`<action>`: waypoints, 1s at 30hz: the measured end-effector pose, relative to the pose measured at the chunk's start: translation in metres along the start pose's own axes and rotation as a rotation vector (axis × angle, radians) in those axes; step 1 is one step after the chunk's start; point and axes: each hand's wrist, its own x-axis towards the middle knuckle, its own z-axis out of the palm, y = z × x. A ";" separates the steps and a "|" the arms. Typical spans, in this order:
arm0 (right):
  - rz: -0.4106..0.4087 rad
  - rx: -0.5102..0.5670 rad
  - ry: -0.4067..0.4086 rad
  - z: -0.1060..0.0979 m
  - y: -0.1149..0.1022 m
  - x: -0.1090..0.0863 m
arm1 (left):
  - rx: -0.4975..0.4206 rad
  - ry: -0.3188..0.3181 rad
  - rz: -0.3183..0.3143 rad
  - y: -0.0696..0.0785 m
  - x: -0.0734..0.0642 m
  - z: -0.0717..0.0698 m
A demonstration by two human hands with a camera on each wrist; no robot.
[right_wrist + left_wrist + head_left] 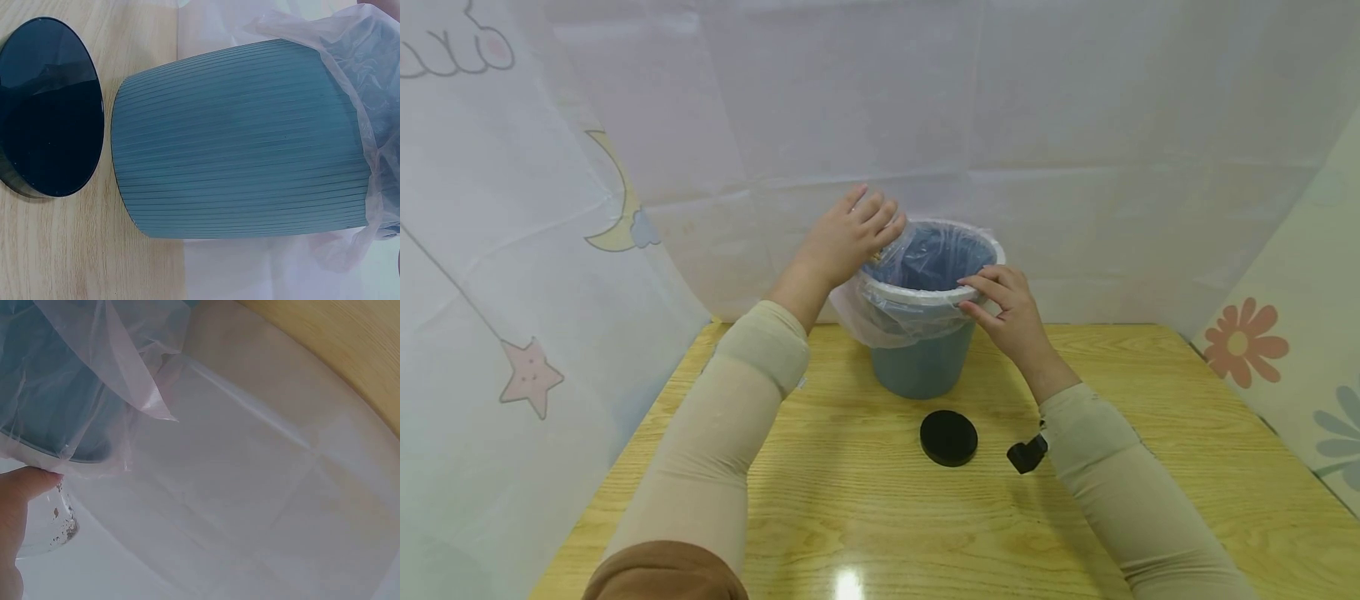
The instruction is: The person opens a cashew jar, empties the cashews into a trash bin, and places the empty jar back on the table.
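Note:
A blue-green trash bin (919, 367) with a white rim stands upright on the table, lined with a thin translucent bag (887, 329) folded over the rim. My left hand (850, 237) grips a clear jar (47, 522), held tilted at the left side of the bin's mouth. Small brown bits cling inside the jar, near its base. Much of the jar is hidden behind the fingers in the head view. On the right, my right hand (1009, 312) pinches the bin's rim and the bag, thumb outside and fingers over the top.
A round black lid (949, 437) lies on the wood-grain table (835, 508) in front of the bin. Pale printed sheets (1075, 167) hang close behind the bin and along both sides. A small black device (1027, 455) is strapped at the right wrist.

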 end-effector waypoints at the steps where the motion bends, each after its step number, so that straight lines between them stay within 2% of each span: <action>1: 0.001 0.000 0.000 0.000 0.000 0.000 | 0.000 0.002 0.005 0.000 0.000 0.000; 16: -0.014 0.004 0.020 0.001 0.002 0.001 | 0.048 0.066 0.060 0.002 0.004 0.002; 30: -0.041 0.001 0.017 0.000 0.001 0.001 | 0.111 0.019 0.120 0.004 0.007 -0.005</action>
